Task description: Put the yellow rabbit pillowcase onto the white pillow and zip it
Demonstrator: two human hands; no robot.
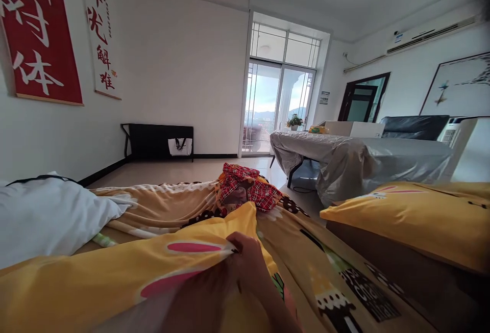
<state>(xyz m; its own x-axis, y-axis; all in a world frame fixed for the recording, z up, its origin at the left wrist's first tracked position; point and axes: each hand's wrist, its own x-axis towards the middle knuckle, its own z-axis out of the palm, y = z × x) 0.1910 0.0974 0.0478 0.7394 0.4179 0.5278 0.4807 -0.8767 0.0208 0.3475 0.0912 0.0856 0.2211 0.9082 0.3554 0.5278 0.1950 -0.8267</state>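
My right hand (247,266) reaches up from the bottom middle, its fingers closed in a pinch on the edge of a yellow cover with pink ovals (115,277). That cover lies bunched across the lower left, over a bed sheet with a cartoon pattern (329,277). A red plaid cloth (247,185) is crumpled on the sheet just beyond my hand. My left hand does not show.
A white pillow (46,215) rests on the left of the bed and a yellow pillow (413,215) on the right. Beyond stand a table under a grey sheet (356,159), a black bench (156,139) with a white bag, and a glass balcony door (275,103).
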